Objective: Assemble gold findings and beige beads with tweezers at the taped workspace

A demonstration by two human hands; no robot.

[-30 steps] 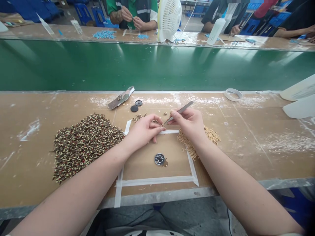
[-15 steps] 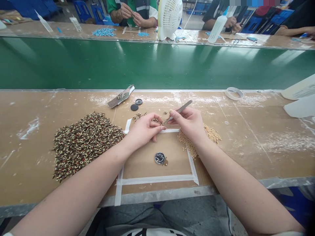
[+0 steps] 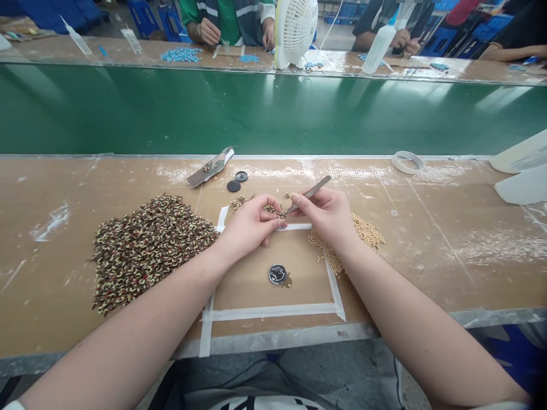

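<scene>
We see shiny smooth metal tweezers [image 3: 311,191], a tiny brassy piece [image 3: 281,214], a matt, scuffed brown bench top [image 3: 427,256], glossy white tape [image 3: 273,312], a smooth green belt [image 3: 256,114], a white plastic fan [image 3: 294,25].

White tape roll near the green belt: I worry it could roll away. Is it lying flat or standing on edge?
Flat: the white tape roll lies with its open ring facing up on the brown worktop.

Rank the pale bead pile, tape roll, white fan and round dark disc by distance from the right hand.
1. Pale bead pile: at the wrist of the right hand, which grips tweezers.
2. Round dark disc: near-left, inside the taped frame.
3. Tape roll: far right.
4. White fan: beyond the green belt.
</scene>
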